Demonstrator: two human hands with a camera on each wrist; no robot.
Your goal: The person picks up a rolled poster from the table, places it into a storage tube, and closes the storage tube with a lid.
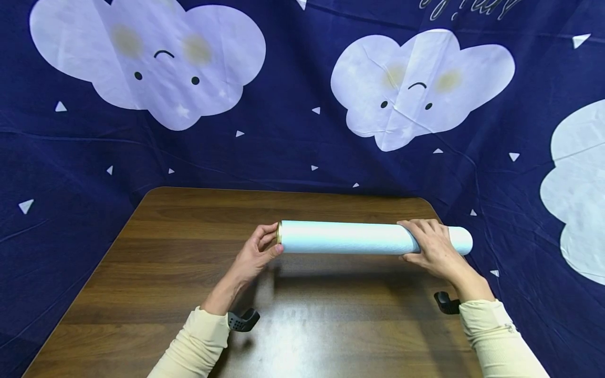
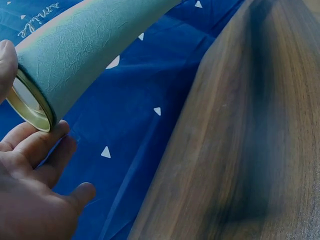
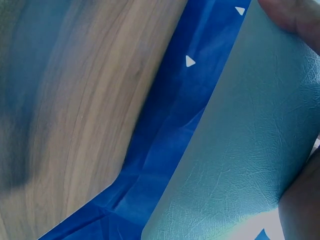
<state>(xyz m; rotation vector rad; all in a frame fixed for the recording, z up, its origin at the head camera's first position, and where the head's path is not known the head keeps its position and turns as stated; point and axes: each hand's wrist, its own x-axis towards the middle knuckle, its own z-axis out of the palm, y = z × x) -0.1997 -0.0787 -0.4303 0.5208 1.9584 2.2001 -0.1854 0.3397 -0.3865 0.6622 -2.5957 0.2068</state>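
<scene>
A long pale-blue tube (image 1: 340, 238) with a creased, leather-like surface is held level above the wooden table, its shadow falling on the tabletop. My left hand (image 1: 252, 254) pinches its left end, thumb on one side and fingertips on the other. A gold metal rim (image 2: 37, 117) circles that end, and the left wrist view looks partly into a pale recess inside it. Close to the other end, my right hand (image 1: 432, 247) grips the tube from above. In the right wrist view the tube (image 3: 250, 130) fills the right side, with parts of the hand at the edge.
Below is a brown wood-grain table (image 1: 156, 273) with rounded far corners. Behind it hangs a dark blue cloth (image 1: 293, 142) with white clouds and small triangles. Black wrist devices (image 1: 243, 320) project from both cream sleeves (image 1: 196, 341).
</scene>
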